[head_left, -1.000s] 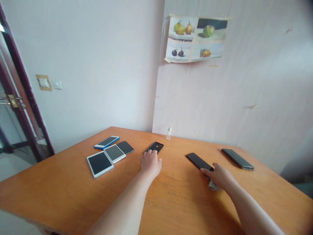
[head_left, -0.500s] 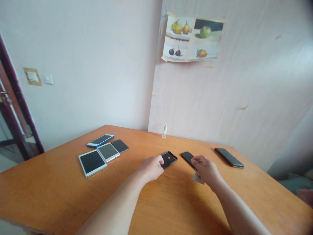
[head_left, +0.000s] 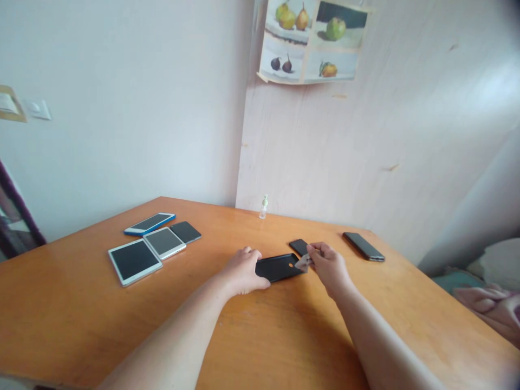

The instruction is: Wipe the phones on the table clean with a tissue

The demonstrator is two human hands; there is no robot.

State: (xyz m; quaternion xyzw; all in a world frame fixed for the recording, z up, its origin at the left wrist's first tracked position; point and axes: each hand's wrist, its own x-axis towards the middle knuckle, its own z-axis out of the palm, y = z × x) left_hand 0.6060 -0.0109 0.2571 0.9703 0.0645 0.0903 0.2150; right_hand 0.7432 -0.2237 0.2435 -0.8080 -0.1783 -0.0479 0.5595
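Observation:
My left hand (head_left: 245, 271) grips the near-left end of a black phone case (head_left: 274, 269), thumb and fingers on its edges. The case's inside faces up and a round hole shows at its right end. Between the fingertips of my right hand (head_left: 328, 266) is a small greyish cloth (head_left: 303, 262), held at the right end of the case. Behind that hand a black phone (head_left: 298, 246) lies flat on the table, its near end partly hidden.
On the wooden table (head_left: 252, 336), several tablets lie at left, including a white one (head_left: 135, 261) and a blue-edged one (head_left: 150, 223). A small pump bottle (head_left: 263, 208) stands near the back edge. Another dark phone (head_left: 363, 247) lies at right.
My left hand has turned the case so it lies more sideways. My right hand has brought the cloth from beside the phone to the case's right end. The view has shifted right and down.

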